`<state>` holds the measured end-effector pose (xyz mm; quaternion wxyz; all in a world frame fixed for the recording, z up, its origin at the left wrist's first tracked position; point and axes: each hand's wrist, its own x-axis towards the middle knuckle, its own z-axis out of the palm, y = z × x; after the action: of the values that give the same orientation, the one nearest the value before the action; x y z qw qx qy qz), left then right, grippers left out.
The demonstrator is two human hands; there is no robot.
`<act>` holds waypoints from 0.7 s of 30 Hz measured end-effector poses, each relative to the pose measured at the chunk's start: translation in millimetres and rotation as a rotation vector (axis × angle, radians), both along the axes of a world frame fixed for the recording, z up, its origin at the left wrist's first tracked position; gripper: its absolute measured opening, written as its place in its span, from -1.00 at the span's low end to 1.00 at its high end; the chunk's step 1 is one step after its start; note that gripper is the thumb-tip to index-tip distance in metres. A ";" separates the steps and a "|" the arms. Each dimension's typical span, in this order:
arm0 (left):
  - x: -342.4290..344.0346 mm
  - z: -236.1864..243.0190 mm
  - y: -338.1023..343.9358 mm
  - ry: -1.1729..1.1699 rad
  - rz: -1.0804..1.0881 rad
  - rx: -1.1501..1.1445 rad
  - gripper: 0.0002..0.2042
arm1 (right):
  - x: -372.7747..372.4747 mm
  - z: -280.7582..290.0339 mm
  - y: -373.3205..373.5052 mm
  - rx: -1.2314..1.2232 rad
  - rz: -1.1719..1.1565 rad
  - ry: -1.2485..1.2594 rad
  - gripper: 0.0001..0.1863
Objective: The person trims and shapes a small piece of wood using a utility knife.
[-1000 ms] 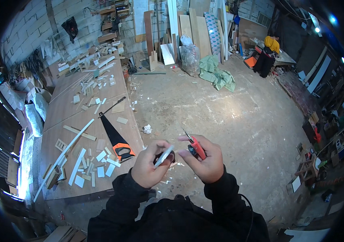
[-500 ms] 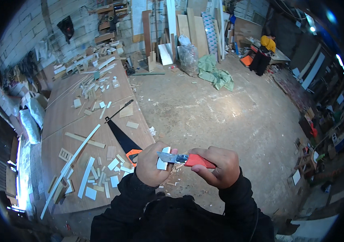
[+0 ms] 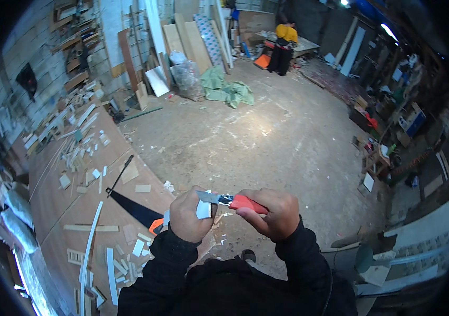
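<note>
Red-handled knife gripped in closed right hand (blade toward nine o'clock), meeting the white piece pinched by left hand.

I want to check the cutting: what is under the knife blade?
Under the blade of the red-handled knife is a small white piece, held in the left hand. Fingers cover its lower part.

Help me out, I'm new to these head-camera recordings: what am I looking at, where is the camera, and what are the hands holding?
The round, bent picture comes from a fisheye camera worn on a person's head, looking down at their own hands in a workshop. The right hand grips a red-handled knife, its blade laid against a small white piece held in the left hand. To the left, a brown workbench carries white offcuts and a black handsaw. Another person stands far across the concrete floor.
</note>
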<state>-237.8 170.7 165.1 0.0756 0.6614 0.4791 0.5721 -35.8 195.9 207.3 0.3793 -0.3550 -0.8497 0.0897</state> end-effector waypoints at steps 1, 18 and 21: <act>-1.2 -4.5 5.2 0.007 0.009 0.004 -0.85 | -1.6 -3.3 1.5 0.001 -0.017 -0.002 -0.68; 9.4 18.1 18.6 -0.546 -0.628 -0.670 -0.68 | 76.2 -13.8 -9.1 -0.454 -0.291 0.502 -0.63; 13.9 25.9 20.6 -0.617 -0.680 -0.725 -0.71 | 72.1 -12.4 -7.9 -0.428 -0.165 0.561 -0.61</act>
<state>-223.8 191.3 191.0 0.6125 0.5128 0.3609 0.4813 36.4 187.9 194.9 0.5210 -0.4552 -0.6430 0.3284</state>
